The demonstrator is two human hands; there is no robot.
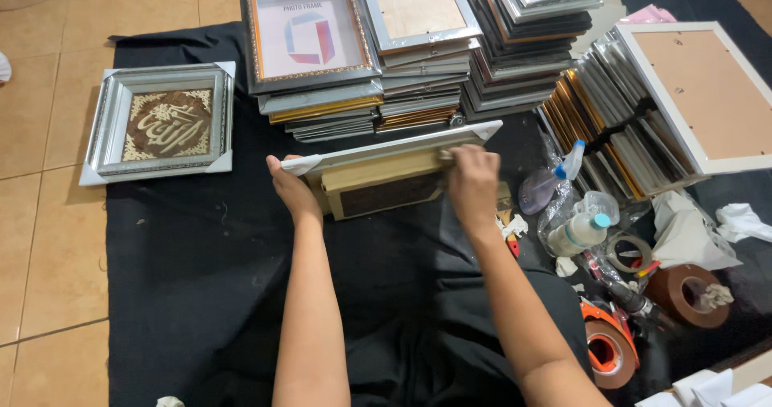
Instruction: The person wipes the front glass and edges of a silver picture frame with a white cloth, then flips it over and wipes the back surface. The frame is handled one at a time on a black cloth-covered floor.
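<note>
Silver frame [394, 145], stiff, probably glazed and fragile, stands on edge; left hand [291, 188] clasps its nine-o'clock corner, right hand [473, 183] closes over its three-o'clock top rail—sensible holds.

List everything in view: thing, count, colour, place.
Held frame: one, silver, tilted on edge, centre.
Board: one, tan and dark brown, beneath the held frame.
Finished frame: one, silver with brown and gold panel, lying flat at left.
Frame stacks: three piles, silver and gold, top centre.
Leaning frames: one row on edge, mixed colours, right.
Spray bottle: one, clear with blue nozzle, right of centre.
Tape rolls: several, brown, lower right.
Black cloth: one, covering the floor.
Left hand: grips the frame's left end.
Right hand: grips its right end.
</note>
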